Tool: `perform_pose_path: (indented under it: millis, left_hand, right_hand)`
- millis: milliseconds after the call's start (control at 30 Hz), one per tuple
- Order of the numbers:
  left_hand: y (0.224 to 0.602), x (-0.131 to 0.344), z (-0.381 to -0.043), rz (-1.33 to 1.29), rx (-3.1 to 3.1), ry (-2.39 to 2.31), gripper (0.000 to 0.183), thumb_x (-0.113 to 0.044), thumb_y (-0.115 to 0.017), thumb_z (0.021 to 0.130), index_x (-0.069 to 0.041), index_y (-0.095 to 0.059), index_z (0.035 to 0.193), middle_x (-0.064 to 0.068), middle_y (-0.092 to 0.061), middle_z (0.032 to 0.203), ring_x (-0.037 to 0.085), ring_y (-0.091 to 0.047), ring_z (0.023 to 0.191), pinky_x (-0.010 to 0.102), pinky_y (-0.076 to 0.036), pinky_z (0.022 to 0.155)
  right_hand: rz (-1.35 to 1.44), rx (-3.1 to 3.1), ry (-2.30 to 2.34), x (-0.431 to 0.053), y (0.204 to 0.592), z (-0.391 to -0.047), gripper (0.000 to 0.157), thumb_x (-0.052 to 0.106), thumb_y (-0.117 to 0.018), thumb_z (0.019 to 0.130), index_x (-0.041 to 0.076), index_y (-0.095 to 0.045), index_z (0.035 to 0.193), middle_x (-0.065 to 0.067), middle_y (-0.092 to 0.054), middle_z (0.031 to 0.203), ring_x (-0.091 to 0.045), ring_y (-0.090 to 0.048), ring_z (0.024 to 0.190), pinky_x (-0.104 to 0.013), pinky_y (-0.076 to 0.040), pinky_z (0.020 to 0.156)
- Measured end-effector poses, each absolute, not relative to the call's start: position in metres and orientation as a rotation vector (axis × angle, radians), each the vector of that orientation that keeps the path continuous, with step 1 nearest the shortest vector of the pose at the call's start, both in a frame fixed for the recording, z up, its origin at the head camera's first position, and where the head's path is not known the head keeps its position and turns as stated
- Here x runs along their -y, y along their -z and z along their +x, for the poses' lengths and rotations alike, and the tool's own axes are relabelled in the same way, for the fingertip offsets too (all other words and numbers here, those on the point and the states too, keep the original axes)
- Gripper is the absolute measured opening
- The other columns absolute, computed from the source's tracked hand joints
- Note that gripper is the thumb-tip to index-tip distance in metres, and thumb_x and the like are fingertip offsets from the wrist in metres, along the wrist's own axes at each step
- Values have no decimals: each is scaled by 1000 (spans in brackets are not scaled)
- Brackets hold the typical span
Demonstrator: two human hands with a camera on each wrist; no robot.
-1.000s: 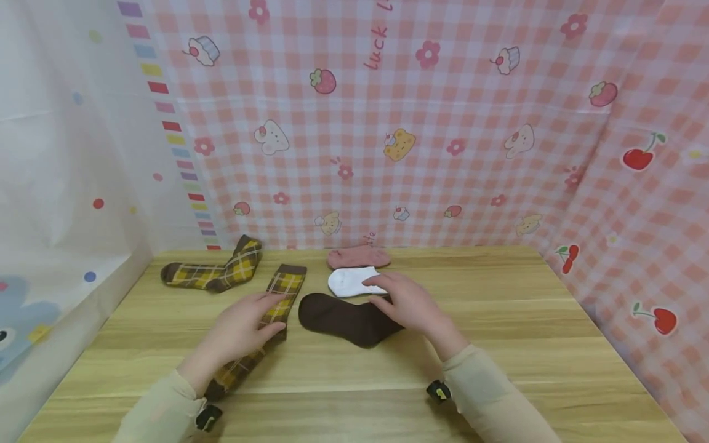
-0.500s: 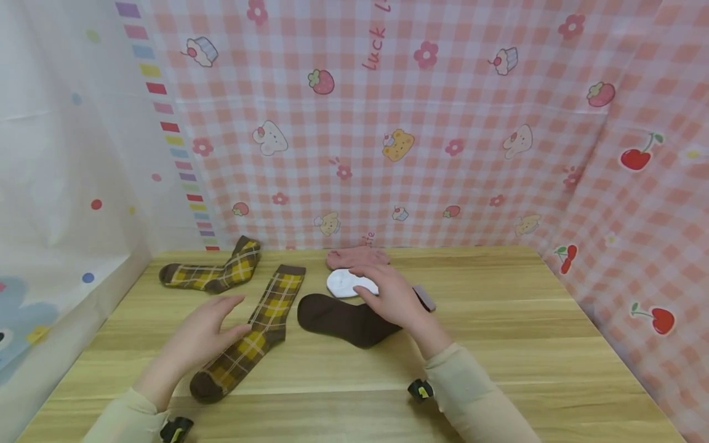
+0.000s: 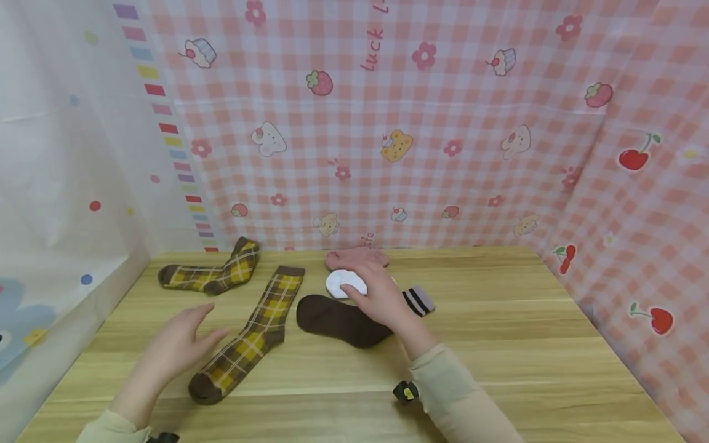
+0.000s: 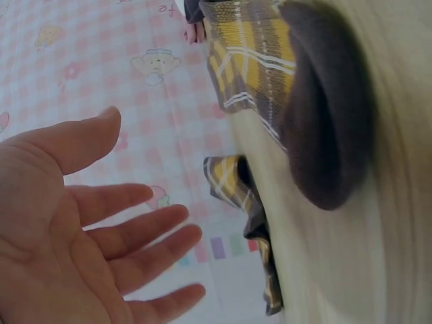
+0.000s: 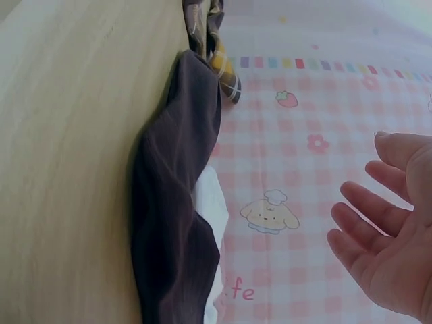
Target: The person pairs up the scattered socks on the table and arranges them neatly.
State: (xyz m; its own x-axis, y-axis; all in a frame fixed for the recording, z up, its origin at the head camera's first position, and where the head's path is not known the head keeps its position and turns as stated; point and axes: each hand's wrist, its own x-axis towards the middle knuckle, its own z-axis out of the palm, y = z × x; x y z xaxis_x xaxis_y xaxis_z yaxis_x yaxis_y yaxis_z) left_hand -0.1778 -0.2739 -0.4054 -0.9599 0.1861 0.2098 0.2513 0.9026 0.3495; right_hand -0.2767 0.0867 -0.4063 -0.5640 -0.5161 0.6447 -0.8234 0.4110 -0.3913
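My left hand [image 3: 174, 341] hovers left of a brown and yellow plaid sock [image 3: 252, 344], with its fingers extended and nothing held. The left wrist view shows its palm apart from the plaid sock's dark toe [image 4: 331, 115]. Over a dark brown sock [image 3: 338, 320] and a white sock [image 3: 340, 284] hangs my right hand [image 3: 379, 298], fingers loosely bent. The right wrist view shows it away from the brown sock [image 5: 179, 196], gripping nothing. A striped cuff [image 3: 418, 300] sticks out right of that hand, which covers part of both socks.
Another plaid sock [image 3: 238, 271] lies bent at the back left of the wooden table [image 3: 498, 344]. Behind the white sock lies a pink sock [image 3: 354, 255], against the checked cloth [image 3: 471, 172] that closes off the back.
My left hand has moved left, off the near plaid sock, baring more of it. My right hand has shifted slightly left, so the striped cuff shows and more of the white sock is covered.
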Motion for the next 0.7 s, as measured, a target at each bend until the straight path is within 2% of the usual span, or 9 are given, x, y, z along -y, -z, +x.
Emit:
perform_pose_path:
  millis: [233, 467, 700]
  left_hand:
    - [412, 278, -168, -248, 2934, 401, 73, -41, -73, 88, 15, -52, 129, 40, -57, 116, 57, -55, 104, 68, -45, 85]
    - [419, 276, -164, -210, 2986, 224, 78, -51, -73, 84, 11, -55, 128, 37, -60, 112, 59, -55, 100, 72, -44, 79]
    - [424, 274, -164, -275, 3078, 282, 70, -44, -77, 82, 16, -58, 115, 34, -63, 104, 52, -60, 94, 62, -50, 82]
  right_hand:
    - [1114, 2242, -978, -77, 414, -276, 47, 9, -76, 87, 3, -60, 131, -11, -59, 136, -31, -49, 128, -48, -38, 108]
    - [1033, 2400, -910, -69, 419, -274, 42, 17, -74, 90, -1, -62, 126, -15, -63, 126, -36, -54, 120, -49, -41, 104]
    - [1028, 2453, -860, -64, 420, -273, 42, 22, -71, 92, 2, -62, 128, -15, -62, 125, -32, -55, 119, -47, -42, 103]
